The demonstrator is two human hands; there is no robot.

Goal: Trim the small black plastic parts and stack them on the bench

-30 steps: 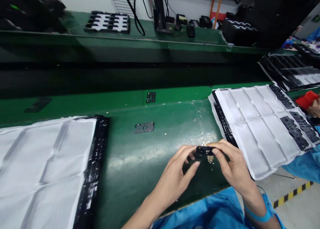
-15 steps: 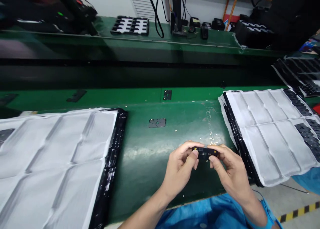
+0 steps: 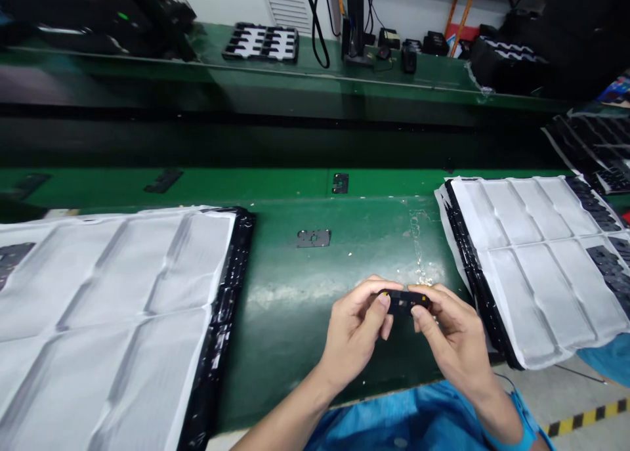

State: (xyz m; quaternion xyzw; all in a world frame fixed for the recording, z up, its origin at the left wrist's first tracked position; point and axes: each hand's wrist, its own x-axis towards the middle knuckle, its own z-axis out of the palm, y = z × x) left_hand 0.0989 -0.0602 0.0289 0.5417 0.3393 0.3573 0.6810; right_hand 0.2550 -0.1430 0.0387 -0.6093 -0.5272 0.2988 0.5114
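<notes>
Both hands hold a small black plastic part (image 3: 406,301) with yellow spots near its two ends, just above the green tabletop. My left hand (image 3: 361,323) is closed on its left end, thumb in front and fingers behind. The right end is pinched by my right hand (image 3: 450,336) between thumb and fingers. A flat black plate (image 3: 314,238) with a square hole in its middle lies on the table beyond my hands. Farther back, a similar black plate (image 3: 340,183) rests on the bright green strip (image 3: 275,185).
To the left stands a white-lined tray (image 3: 123,267) with a black edge. Another white-lined tray (image 3: 522,221), partly filled with black plates, is at the right. More black plates (image 3: 164,181) lie along the strip. A raised shelf (image 3: 315,77) at the back carries a tray and cables.
The plates on the bright green strip have shifted a little to the right relative to the table. My hands keep their hold on the black part; the view has tilted slightly.
</notes>
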